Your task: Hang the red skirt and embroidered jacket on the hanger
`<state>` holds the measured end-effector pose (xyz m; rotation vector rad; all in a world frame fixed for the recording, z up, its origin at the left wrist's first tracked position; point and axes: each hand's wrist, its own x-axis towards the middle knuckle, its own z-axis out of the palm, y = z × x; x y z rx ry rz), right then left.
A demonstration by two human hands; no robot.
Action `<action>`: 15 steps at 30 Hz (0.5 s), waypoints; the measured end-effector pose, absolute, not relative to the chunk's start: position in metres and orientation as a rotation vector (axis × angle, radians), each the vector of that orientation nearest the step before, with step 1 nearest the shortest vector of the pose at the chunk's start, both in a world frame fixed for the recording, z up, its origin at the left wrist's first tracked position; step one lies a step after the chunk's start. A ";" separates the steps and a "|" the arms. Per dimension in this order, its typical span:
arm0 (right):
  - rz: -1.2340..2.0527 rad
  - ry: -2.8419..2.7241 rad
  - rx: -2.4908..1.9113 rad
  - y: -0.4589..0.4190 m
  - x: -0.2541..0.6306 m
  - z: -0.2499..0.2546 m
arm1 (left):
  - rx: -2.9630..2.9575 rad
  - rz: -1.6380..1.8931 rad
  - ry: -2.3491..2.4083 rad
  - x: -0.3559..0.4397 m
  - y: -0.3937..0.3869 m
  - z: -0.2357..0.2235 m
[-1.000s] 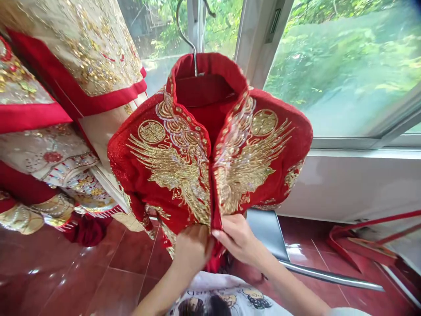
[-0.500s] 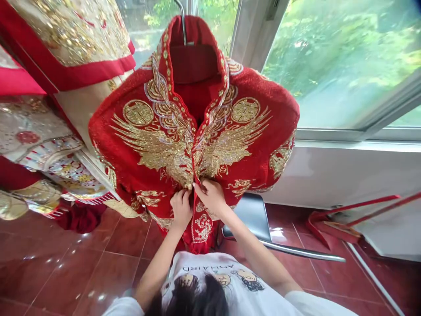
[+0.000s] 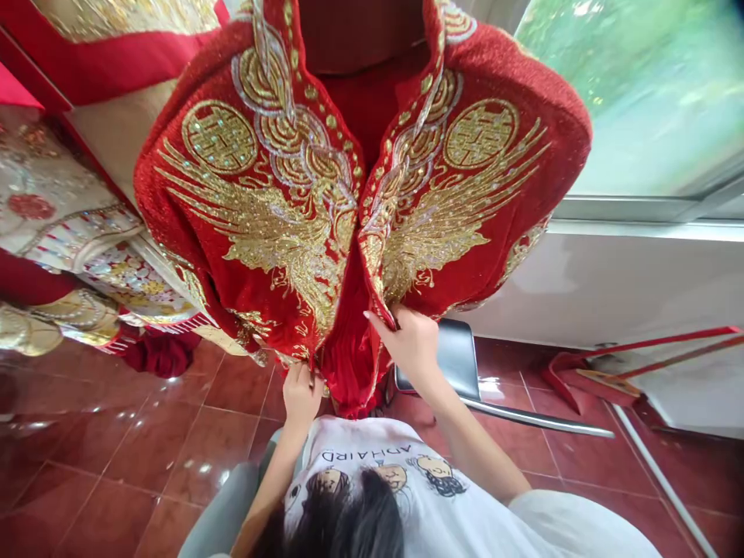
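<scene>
A red jacket [image 3: 482, 85] with heavy gold embroidery hangs in front of me, its front open down the middle. My left hand [image 3: 301, 394] is closed on the lower edge of the jacket's left panel. My right hand [image 3: 410, 341] pinches the inner edge of the right panel, a little higher up. The two panels are held apart, showing red lining between them. The hanger's hook is out of view above.
More embroidered cream and red garments [image 3: 63, 225] hang at the left. A window [image 3: 656, 101] and white sill wall [image 3: 628, 287] lie to the right. A chair seat [image 3: 459, 356] with a metal leg stands behind my right hand on the red tile floor [image 3: 116, 449].
The jacket now looms closer and higher in view. My hands have parted: the front edges, pinched together before, are spread open, with the left hand lower down.
</scene>
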<state>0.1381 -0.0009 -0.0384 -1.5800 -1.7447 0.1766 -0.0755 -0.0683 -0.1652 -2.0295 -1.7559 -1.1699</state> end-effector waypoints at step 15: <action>0.380 -2.022 -1.571 -0.028 0.153 0.003 | -2.400 -1.122 -1.549 -0.045 -0.109 -0.117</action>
